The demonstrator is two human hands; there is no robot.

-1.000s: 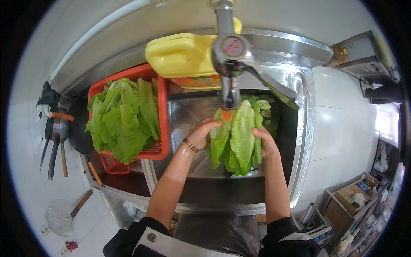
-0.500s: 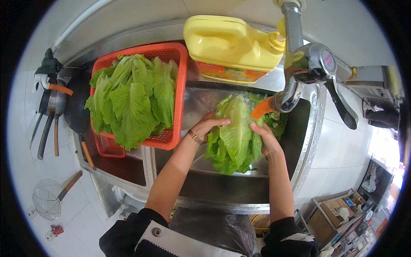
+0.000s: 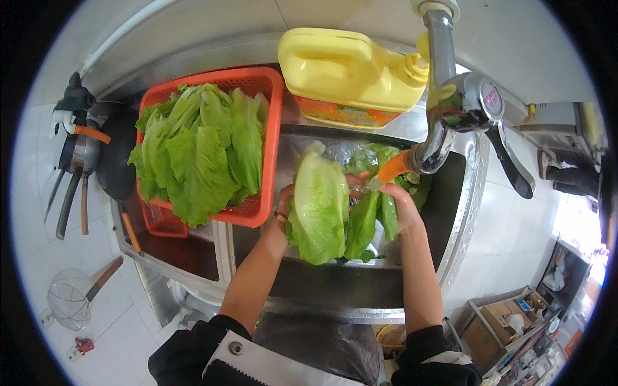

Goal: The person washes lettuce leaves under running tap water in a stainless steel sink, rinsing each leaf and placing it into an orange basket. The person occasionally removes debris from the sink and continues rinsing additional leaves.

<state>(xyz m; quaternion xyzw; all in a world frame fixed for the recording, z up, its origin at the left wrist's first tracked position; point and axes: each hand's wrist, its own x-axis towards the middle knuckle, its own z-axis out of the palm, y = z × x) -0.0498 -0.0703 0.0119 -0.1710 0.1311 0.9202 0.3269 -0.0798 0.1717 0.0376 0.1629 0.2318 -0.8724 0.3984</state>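
Standing by the sink. Person's two bare hands are over the right-hand basin, forearms coming in over its front edge. Left hand holds a large lettuce leaf, pale rib facing up, the palm mostly hidden behind it. Fingertips show in the gap beside this leaf; I take them for the left hand's, though the join is covered. Right hand is curled narrow around smaller lettuce leaves, which hang down just right of the large one. Its fingers are partly hidden behind them.

Tap rises at the back right. Its orange nozzle points down and left, its end just above the right hand's thumb; clear water at the mouth. More greens lie behind the right hand, partly under the nozzle.

To the left, a red basket heaped with lettuce, a few leaves hanging over its front rim. Smaller red basket partly beneath it. Yellow jug behind the basin, near the tap. Far left: dark pan, and a wire strainer against white tiles.
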